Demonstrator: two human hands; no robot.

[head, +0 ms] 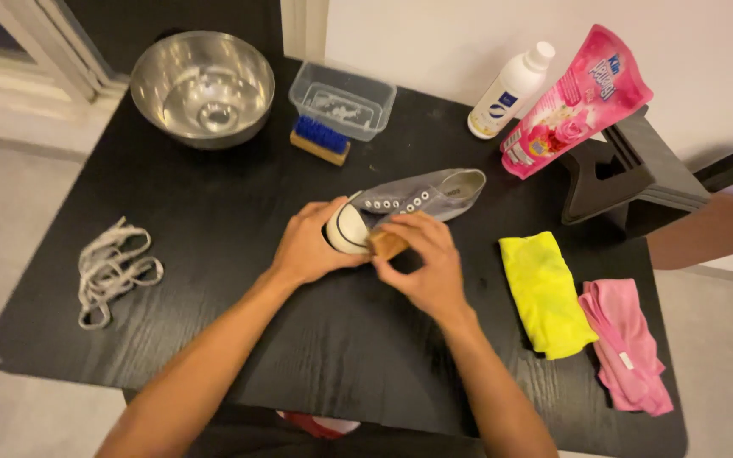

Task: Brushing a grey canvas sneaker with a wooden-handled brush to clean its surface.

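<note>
much of the small wooden brush (386, 244) is hidden under the right hand (422, 265), whose fingers close around it; only a tan edge shows, pressed against the side of the grey sneaker (417, 200) near its white toe cap. the bristles cannot be seen. the left hand (311, 246) wraps over the toe, covering the front of the shoe and holding it down on the black table (214, 220). the sneaker lies between the two hands, heel pointing away to the right, eyelets without laces. a bundle of white laces (112, 267) lies well apart to the left. beyond the shoe stand a steel bowl (203, 85), a clear plastic tub (341, 100) and a blue-bristled brush (320, 140). a yellow cloth (546, 293) and a pink cloth (625, 343) lie to the right.
</note>
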